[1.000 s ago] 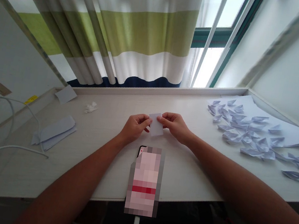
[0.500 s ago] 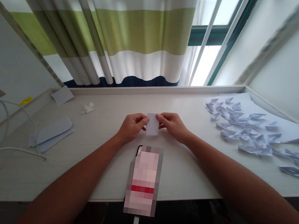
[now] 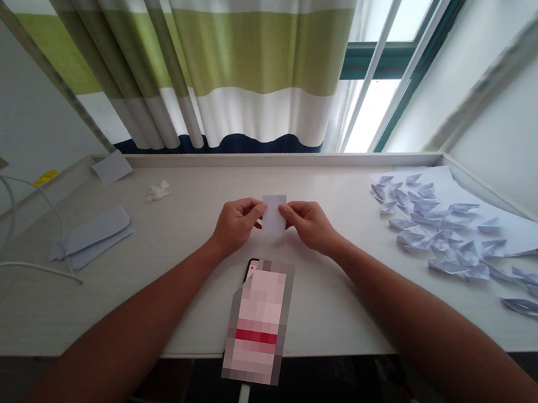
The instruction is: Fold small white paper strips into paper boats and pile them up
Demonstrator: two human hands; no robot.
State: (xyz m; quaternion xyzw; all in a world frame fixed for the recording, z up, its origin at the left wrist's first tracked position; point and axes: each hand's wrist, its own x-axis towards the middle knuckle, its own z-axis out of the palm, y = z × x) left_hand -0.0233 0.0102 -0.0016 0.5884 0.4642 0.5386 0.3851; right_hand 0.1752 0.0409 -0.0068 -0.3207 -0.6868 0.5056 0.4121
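Note:
A small white rectangle of paper (image 3: 273,222) is held upright between both hands, over the middle of the desk. My left hand (image 3: 239,224) pinches its left edge between thumb and fingers. On the opposite edge, my right hand (image 3: 310,225) grips with the thumb in front and the fingers behind. Whether the paper is folded cannot be made out. Just below the hands lies a phone (image 3: 258,321), its screen blurred out, at the desk's front edge.
Several folded paper boats (image 3: 440,227) crowd the right side, partly on large white sheets (image 3: 522,229). At left are a stack of paper (image 3: 96,236), a single sheet (image 3: 112,167), a crumpled tissue (image 3: 158,192) and a white cable (image 3: 11,267). A charging plug (image 3: 244,396) hangs below the phone.
The paper has risen slightly and looks a little wider now. Both hands keep their pinch, the left shifted slightly leftward. Everything else lies as before.

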